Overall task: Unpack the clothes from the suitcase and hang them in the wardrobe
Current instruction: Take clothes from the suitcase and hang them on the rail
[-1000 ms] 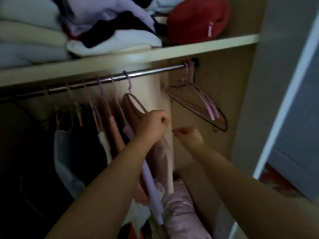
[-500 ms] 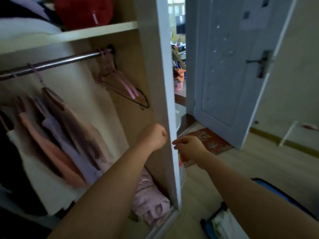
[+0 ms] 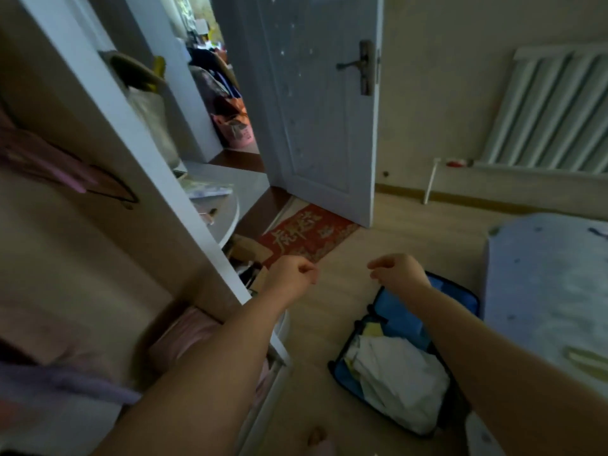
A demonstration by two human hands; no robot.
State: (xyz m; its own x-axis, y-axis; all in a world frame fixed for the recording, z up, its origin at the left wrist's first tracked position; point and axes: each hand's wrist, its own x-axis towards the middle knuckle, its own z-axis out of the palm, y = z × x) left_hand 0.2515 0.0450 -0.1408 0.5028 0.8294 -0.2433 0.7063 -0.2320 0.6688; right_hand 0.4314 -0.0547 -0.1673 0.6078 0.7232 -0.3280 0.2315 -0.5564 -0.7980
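An open blue suitcase [image 3: 457, 295] lies on the floor at the lower right, with white clothes [image 3: 394, 373] bundled inside. The wardrobe [image 3: 138, 153] fills the left. Inside it, empty pink and black hangers [image 3: 65, 166] hang high at the left edge, a lilac garment [image 3: 65, 383] shows low down, and a pink bundle [image 3: 184, 334] lies at its bottom. My left hand [image 3: 291, 274] is curled into a fist, holding nothing, just outside the wardrobe's edge. My right hand [image 3: 399, 269] hovers above the suitcase's far end, its fingers loosely curled and empty.
A grey door [image 3: 322, 110] stands open ahead, with a red mat [image 3: 306, 235] at its foot. A bed [image 3: 543, 291] borders the suitcase on the right, and a radiator [image 3: 552, 106] is on the far wall. A rounded white shelf [image 3: 227, 199] juts out beside the wardrobe.
My view swung right and down, from the wardrobe rail to the floor and suitcase. My left hand let go of the hung garment's hanger, and both hands came away from the wardrobe.
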